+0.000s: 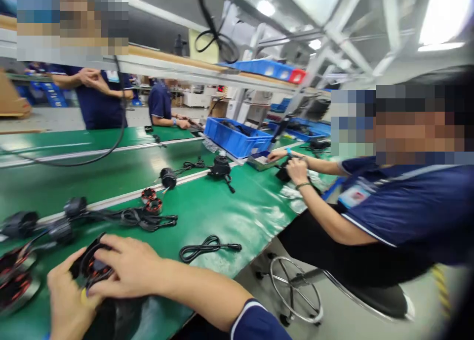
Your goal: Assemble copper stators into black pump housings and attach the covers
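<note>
At the lower left, my left hand (68,298) wraps round the side of a black round motor housing (89,266). My right hand (129,268) grips the same housing from the right, fingers bent over its rim. Reddish copper windings show inside it, partly hidden by my fingers. Something small and yellow shows at my left fingers; I cannot make out what it is. To the left lie wound motor stators (17,280) with copper coils. Beyond my hands are more black housings (61,230) with black cables (137,217). One coiled black cable (209,247) lies right of my hands.
Two small stators (152,201) and black motor parts (221,166) lie along a pale strip on the green bench (200,206). A blue crate (237,137) stands farther back. At right a co-worker (400,206) handles parts; a wheeled stool (296,290) is below. Others stand across the bench.
</note>
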